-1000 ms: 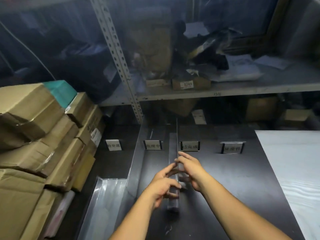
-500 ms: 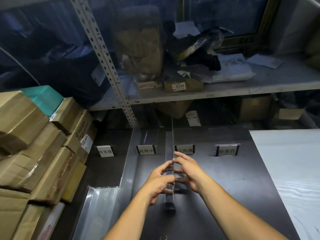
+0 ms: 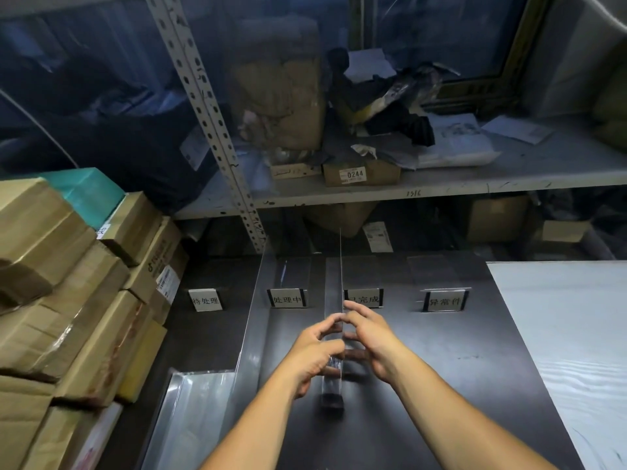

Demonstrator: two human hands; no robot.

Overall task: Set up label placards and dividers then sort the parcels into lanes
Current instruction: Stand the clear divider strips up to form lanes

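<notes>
Pinching the clear divider (image 3: 340, 286) from either side, the left hand (image 3: 314, 356) and right hand (image 3: 371, 337) keep the grip of half a second ago, fingers bent against its faces. It still stands upright on the table (image 3: 441, 368), running beyond the fingertips between the near-left placard (image 3: 287, 299) and the near-right placard (image 3: 364, 298). Parcels (image 3: 68, 300) remain stacked well left of the left hand.

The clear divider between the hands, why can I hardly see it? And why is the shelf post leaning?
Head view: the divider is see-through and seen edge-on, so only a thin bright line shows in the dim light. Head view: the wide lens likely skews straight things, so the post slants.
</notes>
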